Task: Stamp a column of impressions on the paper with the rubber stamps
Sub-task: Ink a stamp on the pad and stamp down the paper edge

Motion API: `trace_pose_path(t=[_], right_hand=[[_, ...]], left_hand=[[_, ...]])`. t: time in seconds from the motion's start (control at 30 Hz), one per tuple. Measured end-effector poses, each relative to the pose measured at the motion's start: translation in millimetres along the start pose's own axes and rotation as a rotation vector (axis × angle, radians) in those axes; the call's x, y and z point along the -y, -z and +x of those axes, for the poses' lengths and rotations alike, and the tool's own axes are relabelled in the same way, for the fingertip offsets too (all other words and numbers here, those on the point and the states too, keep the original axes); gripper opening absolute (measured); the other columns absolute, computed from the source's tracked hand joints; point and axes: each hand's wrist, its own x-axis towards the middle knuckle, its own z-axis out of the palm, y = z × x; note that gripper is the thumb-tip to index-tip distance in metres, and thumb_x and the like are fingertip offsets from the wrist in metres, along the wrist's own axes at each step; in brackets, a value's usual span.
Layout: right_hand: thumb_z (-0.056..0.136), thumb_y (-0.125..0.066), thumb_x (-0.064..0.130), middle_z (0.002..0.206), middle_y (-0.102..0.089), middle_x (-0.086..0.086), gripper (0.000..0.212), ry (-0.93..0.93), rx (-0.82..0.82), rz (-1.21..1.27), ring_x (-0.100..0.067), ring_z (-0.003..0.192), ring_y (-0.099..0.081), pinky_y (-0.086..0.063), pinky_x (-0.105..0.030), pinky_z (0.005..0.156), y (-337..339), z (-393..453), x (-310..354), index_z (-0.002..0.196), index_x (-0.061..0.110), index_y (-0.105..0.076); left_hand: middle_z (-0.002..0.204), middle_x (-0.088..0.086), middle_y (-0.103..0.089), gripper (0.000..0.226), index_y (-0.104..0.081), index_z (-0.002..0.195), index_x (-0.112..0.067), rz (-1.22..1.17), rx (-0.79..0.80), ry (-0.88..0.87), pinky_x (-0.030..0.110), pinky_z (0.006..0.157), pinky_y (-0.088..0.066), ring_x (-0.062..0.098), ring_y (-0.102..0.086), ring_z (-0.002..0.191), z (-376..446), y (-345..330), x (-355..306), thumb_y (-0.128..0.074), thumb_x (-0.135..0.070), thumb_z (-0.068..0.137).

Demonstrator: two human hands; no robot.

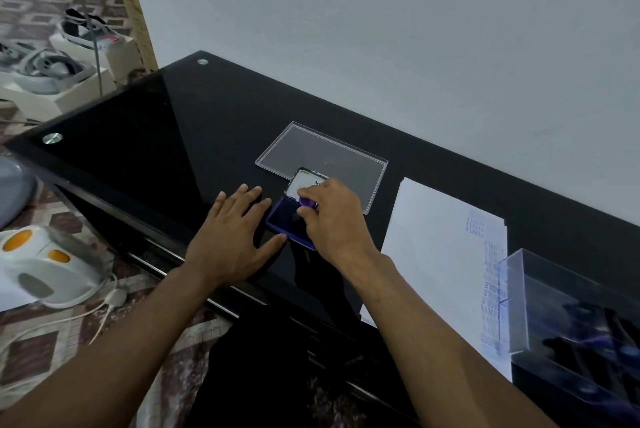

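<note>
The paper (440,254) is already carrying a partial column. The right hand (332,216) is pinching a purple stamp (307,203) onto the ink pad (284,219); the left hand (235,230), fingers flat, is steadying it.

Head cam, fwd-down over table (138,122)

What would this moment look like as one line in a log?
step: inking | right hand: presses purple stamp on ink pad | left hand: flat on table | paper: partly stamped

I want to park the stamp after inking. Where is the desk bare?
Bare glass lies left of the left hand, toward the desk corner. Crowded: ink pad, clear lid, paper, and stamp box at right.
</note>
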Motion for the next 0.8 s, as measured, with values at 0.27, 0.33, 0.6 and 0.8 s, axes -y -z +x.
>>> trace_pose_path(t=[0.27,0.33,0.6,0.8], right_hand=[[0.095,-0.062,0.021,0.12,-0.06,-0.003,0.028,-0.022,0.007,0.027,-0.015,0.105,-0.058,-0.043,-0.019,0.089,-1.6,-0.1,-0.4,0.122,0.018,-0.068],[0.095,-0.063,0.021,0.12,-0.06,-0.003,0.028,-0.023,0.007,0.033,-0.014,0.104,-0.058,-0.044,-0.02,0.089,-1.4,-0.7,-0.3,0.122,0.018,-0.069],[0.097,-0.06,0.023,0.124,-0.061,-0.005,0.031,0.005,0.053,-0.03,-0.016,0.112,-0.057,-0.042,-0.025,0.099,4.4,1.2,1.5,0.127,0.017,-0.065],[0.095,-0.063,0.022,0.122,-0.062,-0.005,0.031,-0.011,0.036,0.008,-0.015,0.109,-0.058,-0.042,-0.021,0.093,2.0,-0.1,0.4,0.125,0.017,-0.067]], left_hand=[[0.164,0.004,-0.028,0.089,-0.039,0.152,-0.022,-0.007,-0.012,0.007,0.046,0.126,-0.005,0.02,-0.012,0.155,0.0,-1.4,0.2,-0.021,-0.081,0.089],[0.164,0.003,-0.027,0.089,-0.038,0.153,-0.022,0.003,-0.011,0.008,0.044,0.126,-0.003,0.019,-0.011,0.155,0.3,-1.8,0.4,-0.02,-0.081,0.088],[0.165,0.002,-0.025,0.088,-0.036,0.154,-0.024,0.009,-0.001,0.016,0.041,0.124,0.002,0.018,-0.008,0.155,1.2,-3.8,2.1,-0.021,-0.081,0.089],[0.166,0.002,-0.024,0.086,-0.035,0.154,-0.025,0.006,-0.004,0.012,0.042,0.125,0.0,0.018,-0.008,0.155,0.9,-4.5,2.6,-0.023,-0.081,0.09]])
